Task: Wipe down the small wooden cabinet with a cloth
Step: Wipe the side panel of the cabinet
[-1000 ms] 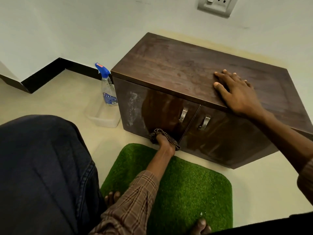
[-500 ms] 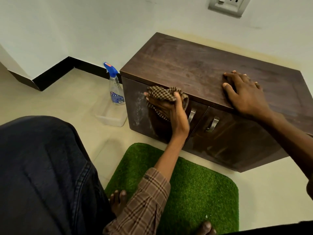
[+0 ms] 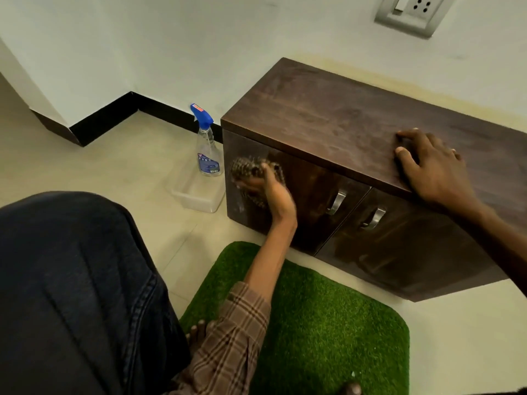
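The small dark wooden cabinet (image 3: 328, 121) stands against the wall, with two front doors and metal handles (image 3: 336, 202). My left hand (image 3: 273, 195) presses a checked brown cloth (image 3: 248, 166) against the upper left part of the left door. The cloth is blurred by motion. My right hand (image 3: 433, 169) lies flat on the cabinet's top near its front edge, fingers spread, holding nothing.
A clear spray bottle with a blue trigger (image 3: 206, 143) stands in a shallow clear plastic tray (image 3: 196, 195) just left of the cabinet. A green grass-like mat (image 3: 328, 323) lies in front of it. My knee in dark jeans (image 3: 71, 280) fills the lower left. A wall socket (image 3: 410, 10) sits above.
My left hand has carried the cloth from the bottom of the left door up to its top, then leftward toward the door's left edge. My right hand has stayed on the top.
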